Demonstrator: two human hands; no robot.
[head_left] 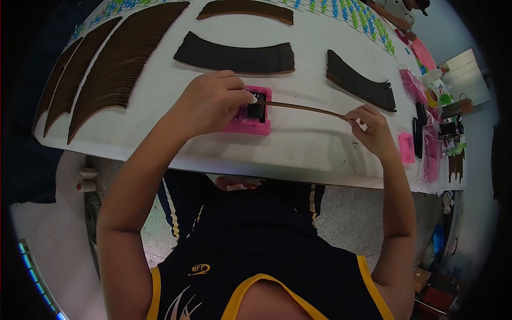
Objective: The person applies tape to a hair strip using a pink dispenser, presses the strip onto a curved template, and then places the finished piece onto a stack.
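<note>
A: Where does the strip (304, 108) sit?

B: Near the middle of the white worktop (309, 149). It is a thin, slightly bowed brown strip. One end sits in the black slot of the pink block (250, 118); the other end runs out toward 3 o'clock.

A: And the hands?

B: The left hand (210, 104) lies over the block, fingers curled shut, thumb and forefinger pressing the strip's end at the slot. The right hand (373, 125) pinches the free end, fingers closed on it.

A: How would you do this well?

B: I'd judge it wants the strip kept level and in line with the slot, with light tension from the right hand so the thin piece doesn't buckle, and the block held flat.

A: What lies around?

B: Dark curved bands (234, 56) at 12 o'clock, flat and matte, fanned stacks of brown strips (114, 72) at 10 o'clock, another dark stack (362, 82) at 2 o'clock, a small pink piece (406, 148) at 3 o'clock.
</note>
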